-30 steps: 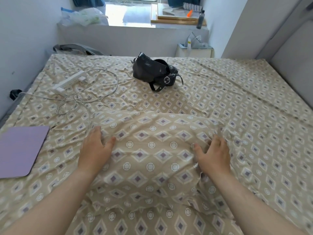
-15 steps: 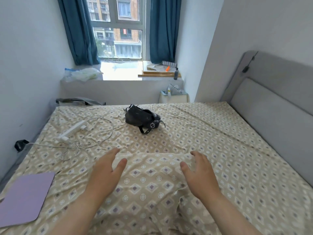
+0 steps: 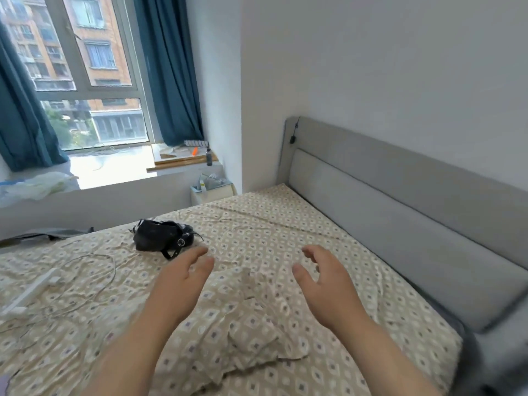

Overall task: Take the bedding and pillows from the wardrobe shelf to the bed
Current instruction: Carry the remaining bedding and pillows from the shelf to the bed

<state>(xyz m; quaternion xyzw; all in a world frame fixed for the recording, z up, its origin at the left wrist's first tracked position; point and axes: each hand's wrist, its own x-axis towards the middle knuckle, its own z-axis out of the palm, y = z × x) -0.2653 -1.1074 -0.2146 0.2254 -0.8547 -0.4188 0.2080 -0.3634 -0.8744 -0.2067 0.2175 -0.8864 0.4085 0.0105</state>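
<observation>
Both hands have come up off the pillow (image 3: 251, 335) since a second ago, when they were pressing down on it, and the view has swung up and to the right. Nearest, in the lower middle of the frame, the pillow (or folded bedding, hard to say, it's the same beige diamond print as the sheet) lies rumpled on the bed (image 3: 300, 218) between the two forearms. Just past it the left hand (image 3: 183, 284) and right hand (image 3: 324, 287) hover clear of the fabric, each grip spread with relaxed fingers, pinching nothing. So I'd say this piece is delivered. I can't tell if more is waiting on the wardrobe shelf, since the wardrobe isn't in view. With only this one piece showing, my guess is there are more trips to go. Further back, left of centre, sits a black bag (image 3: 160, 238), and at the left edge a white power strip (image 3: 34, 290) with its cable looped over the sheet. A grey headboard (image 3: 414, 212) runs along the right, and the window (image 3: 94, 67) with blue curtains (image 3: 174, 75) is in the upper left.
</observation>
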